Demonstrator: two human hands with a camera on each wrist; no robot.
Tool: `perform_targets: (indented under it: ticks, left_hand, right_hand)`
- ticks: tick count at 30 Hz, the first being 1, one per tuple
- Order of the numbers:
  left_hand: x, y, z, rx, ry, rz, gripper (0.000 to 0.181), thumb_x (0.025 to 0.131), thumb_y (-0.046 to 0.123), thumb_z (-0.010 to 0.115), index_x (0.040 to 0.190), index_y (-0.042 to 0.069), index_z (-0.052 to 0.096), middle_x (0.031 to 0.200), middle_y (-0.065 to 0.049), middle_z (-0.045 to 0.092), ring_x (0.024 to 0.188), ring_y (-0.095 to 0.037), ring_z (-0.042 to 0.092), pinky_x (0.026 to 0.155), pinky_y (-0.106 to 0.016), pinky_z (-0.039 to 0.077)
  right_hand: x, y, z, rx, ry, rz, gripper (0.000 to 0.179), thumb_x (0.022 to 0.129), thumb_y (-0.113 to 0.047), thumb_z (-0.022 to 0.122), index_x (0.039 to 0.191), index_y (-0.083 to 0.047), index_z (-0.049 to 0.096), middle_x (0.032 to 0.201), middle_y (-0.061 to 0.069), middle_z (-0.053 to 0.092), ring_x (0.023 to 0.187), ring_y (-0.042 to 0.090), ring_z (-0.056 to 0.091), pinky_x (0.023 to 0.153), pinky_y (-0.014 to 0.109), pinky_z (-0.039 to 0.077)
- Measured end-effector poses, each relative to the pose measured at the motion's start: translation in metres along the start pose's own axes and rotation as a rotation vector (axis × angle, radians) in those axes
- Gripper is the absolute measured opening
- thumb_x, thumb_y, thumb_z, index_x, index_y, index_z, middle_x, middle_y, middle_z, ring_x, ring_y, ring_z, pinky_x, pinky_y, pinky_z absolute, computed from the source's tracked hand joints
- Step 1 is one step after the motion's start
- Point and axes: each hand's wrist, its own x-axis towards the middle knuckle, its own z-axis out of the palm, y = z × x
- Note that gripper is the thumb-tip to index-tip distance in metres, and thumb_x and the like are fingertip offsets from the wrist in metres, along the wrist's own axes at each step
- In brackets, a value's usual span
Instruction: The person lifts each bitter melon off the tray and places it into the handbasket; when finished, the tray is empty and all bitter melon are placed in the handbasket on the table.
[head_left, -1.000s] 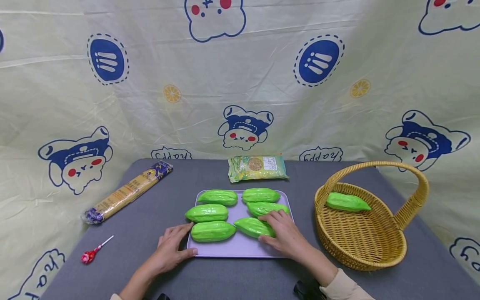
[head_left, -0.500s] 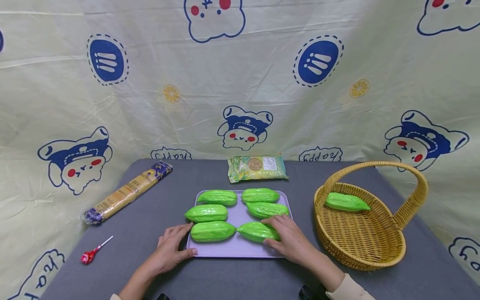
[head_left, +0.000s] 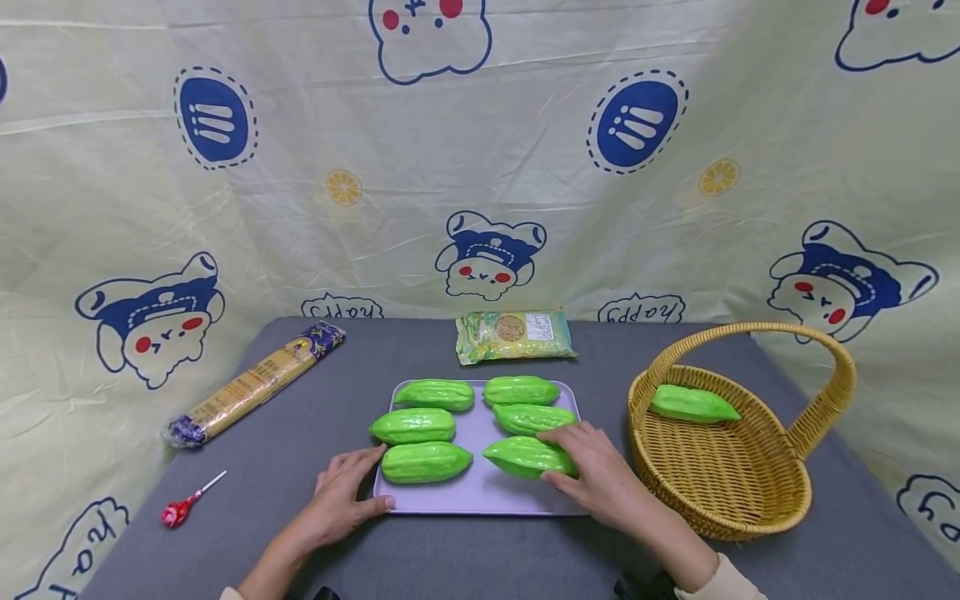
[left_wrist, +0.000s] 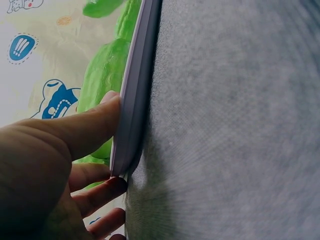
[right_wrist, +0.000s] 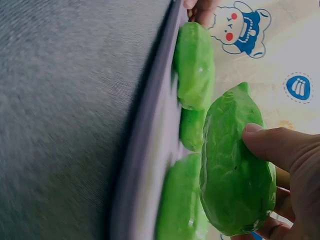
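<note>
In the head view my left hand (head_left: 341,500) holds the front left corner of a lilac tray (head_left: 480,498). Its thumb (left_wrist: 102,120) presses on the rim in the left wrist view, the other fingers bent at the corner. My right hand (head_left: 600,475) grips a glossy green bitter melon (right_wrist: 235,165) between thumb and fingers, over the tray's front right part. Beside it on the tray lie a front left bitter melon (head_left: 426,463) and several more like it in two columns, one (head_left: 534,419) just behind the held one.
A wicker basket (head_left: 720,475) with a tall handle stands at the right, one bitter melon (head_left: 693,404) inside. Behind the tray lies a green and yellow packet (head_left: 516,337). A long noodle packet (head_left: 255,387) and a red lollipop (head_left: 180,510) lie at the left.
My right hand has shifted right with the bitter melon, widening the gap to the front left one. My left hand has stayed at the tray's corner.
</note>
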Motion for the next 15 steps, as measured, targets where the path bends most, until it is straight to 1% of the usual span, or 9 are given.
perform_targets:
  ticks: [5,9,15]
  left_hand:
    - [0.000,0.000,0.000,0.000,0.003,0.004,0.071,0.077,0.032,0.075,0.138,0.008,0.048,0.137,-0.014,0.050,0.125,-0.035,0.038,0.097,-0.055,0.026]
    - [0.000,0.000,0.000,0.003,0.001,0.003,0.071,0.077,0.033,0.075,0.138,0.008,0.047,0.137,-0.014,0.050,0.125,-0.035,0.039,0.097,-0.056,0.027]
    - [0.000,0.000,0.000,0.006,0.001,0.002,0.072,0.076,0.033,0.075,0.138,0.009,0.047,0.137,-0.015,0.050,0.125,-0.035,0.039,0.097,-0.056,0.027]
  right_hand:
    - [-0.002,0.000,-0.016,-0.013,-0.004,0.027,0.047,0.073,-0.029,0.079,0.115,-0.016,0.063,0.107,-0.005,0.067,0.095,0.010,0.053,0.080,0.032,0.040]
    - [-0.005,0.001,-0.028,-0.020,0.029,0.022,0.047,0.072,-0.027,0.079,0.115,-0.016,0.064,0.108,-0.004,0.067,0.095,0.010,0.053,0.078,0.032,0.042]
    - [-0.011,0.006,-0.045,-0.031,0.074,0.006,0.048,0.070,-0.024,0.081,0.115,-0.014,0.064,0.107,-0.007,0.066,0.094,0.009,0.052,0.077,0.031,0.042]
